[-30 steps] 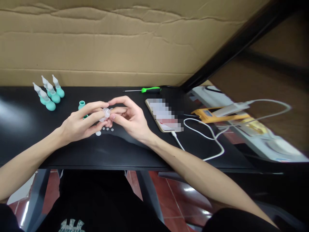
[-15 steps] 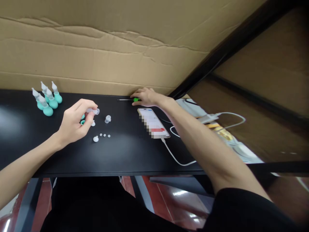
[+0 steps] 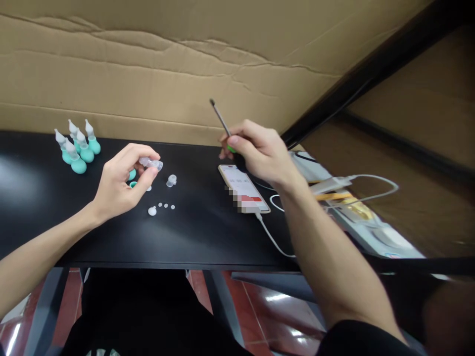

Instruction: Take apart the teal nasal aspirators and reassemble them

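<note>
The step in hand is judged to be a tool-assisted fitting on a small clear part — the part is presented, the tool is lifted, the two are not yet together.

The left hand [image 3: 120, 185] is closed in a pinch, thumb and forefinger gripping a small clear plastic piece [image 3: 151, 163] held above the black table [image 3: 193, 232], tilted toward the right. The right hand [image 3: 260, 151] is closed around a green-handled screwdriver [image 3: 221, 121], shaft pointing up and to the left, tip well apart from the clear piece; only a sliver of the green handle shows past the fingers.

The next move, by my reading, calls for bringing the shaft tip down and across to the held piece, with the left hand keeping it steady (the part is small, and a slip would likely send it among the loose bits below).

The clear piece looks translucent, short and roughly tubular with a wider end; finer detail cannot be made out.

On the table below the left hand lie another clear cap [image 3: 171, 180], a white domed piece [image 3: 152, 211] and a row of small white discs [image 3: 166, 205]. Teal-bulbed finished units [image 3: 77, 148] stand at the far left. A phone [image 3: 243, 189] on a white cable lies just beside the right hand.
</note>
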The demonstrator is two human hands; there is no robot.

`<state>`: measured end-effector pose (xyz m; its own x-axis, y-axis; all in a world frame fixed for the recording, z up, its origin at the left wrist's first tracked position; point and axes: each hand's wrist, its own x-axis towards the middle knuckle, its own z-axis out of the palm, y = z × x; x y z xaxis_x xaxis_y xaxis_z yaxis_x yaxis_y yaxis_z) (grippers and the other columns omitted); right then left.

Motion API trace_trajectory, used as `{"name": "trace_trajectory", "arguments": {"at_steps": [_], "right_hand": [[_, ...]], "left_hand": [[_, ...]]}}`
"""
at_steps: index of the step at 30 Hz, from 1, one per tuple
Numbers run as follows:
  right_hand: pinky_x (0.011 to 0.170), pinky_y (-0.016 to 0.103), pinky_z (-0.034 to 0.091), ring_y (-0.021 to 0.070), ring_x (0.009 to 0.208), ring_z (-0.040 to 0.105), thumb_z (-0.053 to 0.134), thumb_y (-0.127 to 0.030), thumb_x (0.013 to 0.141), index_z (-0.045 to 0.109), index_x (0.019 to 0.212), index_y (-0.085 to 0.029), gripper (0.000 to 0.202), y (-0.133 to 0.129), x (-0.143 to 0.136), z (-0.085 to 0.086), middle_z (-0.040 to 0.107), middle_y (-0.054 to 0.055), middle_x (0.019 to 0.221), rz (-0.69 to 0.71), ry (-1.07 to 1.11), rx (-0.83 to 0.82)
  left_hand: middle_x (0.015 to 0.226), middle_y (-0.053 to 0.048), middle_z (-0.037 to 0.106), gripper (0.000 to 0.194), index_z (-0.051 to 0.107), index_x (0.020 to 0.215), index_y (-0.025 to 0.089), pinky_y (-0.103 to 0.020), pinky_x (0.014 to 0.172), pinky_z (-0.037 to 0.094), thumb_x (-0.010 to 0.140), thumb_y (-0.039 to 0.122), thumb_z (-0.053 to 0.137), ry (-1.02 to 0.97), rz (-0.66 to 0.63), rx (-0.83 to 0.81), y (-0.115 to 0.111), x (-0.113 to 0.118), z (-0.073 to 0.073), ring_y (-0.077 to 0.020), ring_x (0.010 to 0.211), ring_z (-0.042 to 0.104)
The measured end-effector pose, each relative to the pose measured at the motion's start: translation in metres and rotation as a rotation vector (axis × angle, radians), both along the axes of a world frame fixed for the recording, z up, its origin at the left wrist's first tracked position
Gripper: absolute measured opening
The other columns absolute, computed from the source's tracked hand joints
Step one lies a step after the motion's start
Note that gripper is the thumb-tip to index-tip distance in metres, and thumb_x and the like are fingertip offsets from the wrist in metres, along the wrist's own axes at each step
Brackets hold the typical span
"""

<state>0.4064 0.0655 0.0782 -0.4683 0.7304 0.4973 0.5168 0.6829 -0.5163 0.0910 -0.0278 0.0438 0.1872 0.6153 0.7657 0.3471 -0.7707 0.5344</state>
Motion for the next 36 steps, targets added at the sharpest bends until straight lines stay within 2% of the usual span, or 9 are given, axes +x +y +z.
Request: {"name": "trace_trajectory", "arguments": {"at_steps": [2,5,8,11,15,24,30,36], "right_hand": [[0.061,0.032,0.049,0.0144,0.054,0.061,0.062,-0.04,0.105,0.072,0.098,-0.024,0.021,-0.036,-0.012,0.01,0.066,-0.003,0.065,0.082,0.047,-0.066],[0.047,0.028,0.048,0.012,0.047,0.059,0.068,-0.042,0.104,0.075,0.095,-0.023,0.022,-0.07,-0.024,0.017,0.065,-0.003,0.064,0.243,0.127,-0.39],[0.042,0.026,0.048,0.0116,0.044,0.058,0.073,-0.046,0.103,0.075,0.093,-0.021,0.027,-0.081,-0.033,0.01,0.065,-0.003,0.061,0.359,0.199,-0.632],[0.041,0.023,0.048,0.0096,0.042,0.057,0.073,-0.045,0.103,0.075,0.095,-0.018,0.028,-0.082,-0.045,-0.003,0.065,-0.004,0.062,0.417,0.243,-0.752],[0.042,0.021,0.048,0.0078,0.042,0.057,0.072,-0.04,0.103,0.075,0.095,-0.017,0.024,-0.087,-0.055,-0.012,0.065,-0.004,0.065,0.385,0.288,-0.804],[0.039,0.022,0.047,0.0089,0.041,0.056,0.074,-0.036,0.1,0.079,0.097,-0.019,0.019,-0.09,-0.055,-0.008,0.065,-0.004,0.064,0.342,0.286,-0.811],[0.039,0.022,0.047,0.0086,0.04,0.056,0.072,-0.035,0.1,0.08,0.098,-0.019,0.017,-0.091,-0.054,-0.008,0.065,-0.004,0.064,0.346,0.281,-0.834],[0.037,0.023,0.048,0.0096,0.039,0.054,0.07,-0.033,0.1,0.081,0.1,-0.018,0.018,-0.093,-0.053,-0.009,0.063,-0.004,0.061,0.317,0.281,-0.934]], "left_hand": [[0.107,-0.005,0.072,0.007,0.07,0.11,0.022,-0.028,0.072,0.06,0.104,0.025,0.067,0.004,0.032,0.025,0.001,0.0,-0.001,-0.0133,0.083,0.067],[0.108,-0.005,0.073,0.006,0.07,0.11,0.023,-0.031,0.075,0.061,0.104,0.026,0.068,0.015,0.07,0.043,0.002,0.0,-0.002,-0.0148,0.087,0.069],[0.111,-0.006,0.074,0.007,0.071,0.111,0.025,-0.033,0.078,0.063,0.105,0.027,0.069,0.022,0.088,0.065,0.003,-0.001,-0.003,-0.0169,0.094,0.071],[0.113,-0.005,0.076,0.007,0.072,0.111,0.025,-0.033,0.079,0.064,0.104,0.028,0.071,0.031,0.112,0.087,0.004,-0.001,-0.004,-0.0175,0.098,0.073],[0.116,-0.005,0.077,0.007,0.074,0.111,0.026,-0.031,0.079,0.064,0.104,0.027,0.073,0.046,0.126,0.099,0.003,-0.001,-0.005,-0.0174,0.1,0.074],[0.112,-0.004,0.079,0.011,0.075,0.111,0.027,-0.031,0.075,0.063,0.106,0.036,0.072,0.124,0.168,0.109,0.003,-0.002,-0.003,-0.0163,0.092,0.074],[0.11,-0.002,0.081,0.008,0.078,0.109,0.028,-0.034,0.082,0.066,0.106,0.034,0.074,0.196,0.193,0.161,0.003,-0.005,0.0,-0.0174,0.097,0.077],[0.109,-0.002,0.082,0.007,0.081,0.107,0.027,-0.031,0.086,0.066,0.104,0.024,0.075,0.249,0.105,0.194,0.006,-0.01,0.001,-0.0162,0.097,0.079]]}}
